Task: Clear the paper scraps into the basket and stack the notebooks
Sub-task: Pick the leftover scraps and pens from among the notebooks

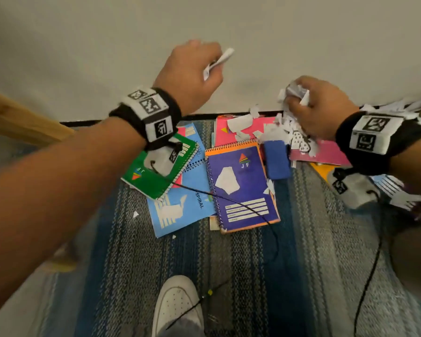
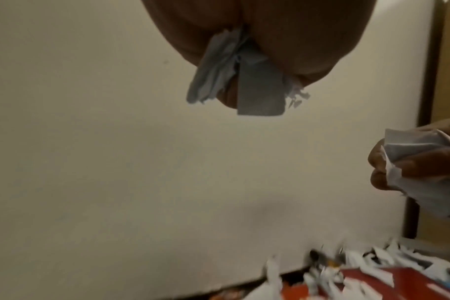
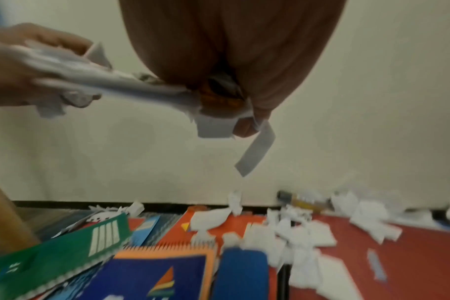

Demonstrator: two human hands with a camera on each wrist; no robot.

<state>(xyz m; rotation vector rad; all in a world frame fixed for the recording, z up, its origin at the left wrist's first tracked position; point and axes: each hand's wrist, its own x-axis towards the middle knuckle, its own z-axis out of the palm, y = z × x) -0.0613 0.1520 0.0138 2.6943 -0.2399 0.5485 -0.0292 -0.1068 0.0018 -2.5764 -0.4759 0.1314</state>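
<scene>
The left hand (image 1: pixel 191 76) is raised in front of the pale wall (image 1: pixel 107 45), its grip clenched round a small wad of paper (image 1: pixel 219 62) that sticks out past the fingers. The right hand (image 1: pixel 319 110) hangs lower on the right, its grip grasping a bigger bunch of torn scraps (image 1: pixel 294 93).

The head view shows the whole spread on the striped rug (image 1: pixel 326 239): a green notebook (image 1: pixel 156 173) lying over a light blue one (image 1: pixel 180 210), a purple spiral notebook (image 1: pixel 243 186) with a scrap on its cover, a small blue block (image 1: pixel 276 159) just beside it, and pink notebooks (image 1: pixel 238 132) at the far edge against the wall, buried under loose scraps (image 1: pixel 277 132). A white shoe (image 1: pixel 178 305) stands near the bottom, and a cable (image 1: pixel 241 205) crosses the purple cover.

The left wrist view shows the left hand's paper (image 2: pixel 244 81) from below, hanging out under the curled fingers. The right wrist view alone shows a long strip (image 3: pixel 256 154) dangling from the right hand (image 3: pixel 244 60) above the pile.

A basket shows in none of the views. Open rug lies near the shoe; the far side ends at the wall.
</scene>
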